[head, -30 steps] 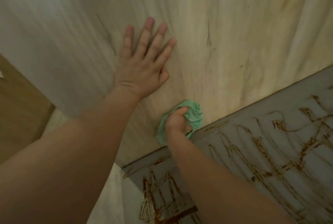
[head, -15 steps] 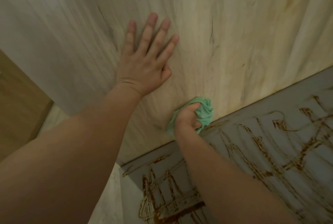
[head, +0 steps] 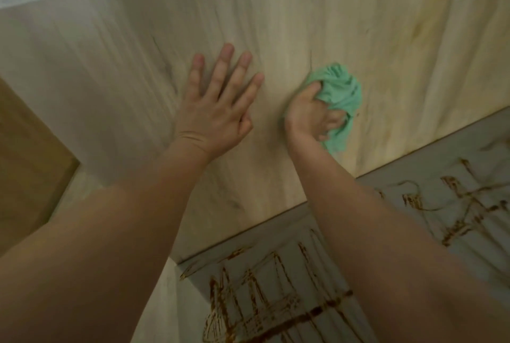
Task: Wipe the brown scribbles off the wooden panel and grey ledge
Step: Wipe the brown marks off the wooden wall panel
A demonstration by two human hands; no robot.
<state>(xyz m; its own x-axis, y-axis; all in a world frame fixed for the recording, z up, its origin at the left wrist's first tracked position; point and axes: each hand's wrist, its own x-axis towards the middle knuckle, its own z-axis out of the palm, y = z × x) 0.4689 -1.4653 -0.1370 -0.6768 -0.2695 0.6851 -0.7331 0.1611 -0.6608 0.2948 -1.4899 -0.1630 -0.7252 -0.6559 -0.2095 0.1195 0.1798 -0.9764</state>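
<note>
now right hand (head: 310,113) bunching green cloth (head: 340,94) — pressed on wooden panel (head: 386,39)

Count: 2 bare hands, left hand (head: 215,110) and right hand (head: 311,119); 1 crumpled mint-green cloth (head: 342,88); 1 pale wooden panel (head: 386,39); 1 flat grey ledge (head: 455,146). Brown scribbles (head: 262,295): 2 clusters in view, bottom-centre and far right, single strokes too tangled to count. Plus 1 darker tan board (head: 27,155), left edge.
</note>
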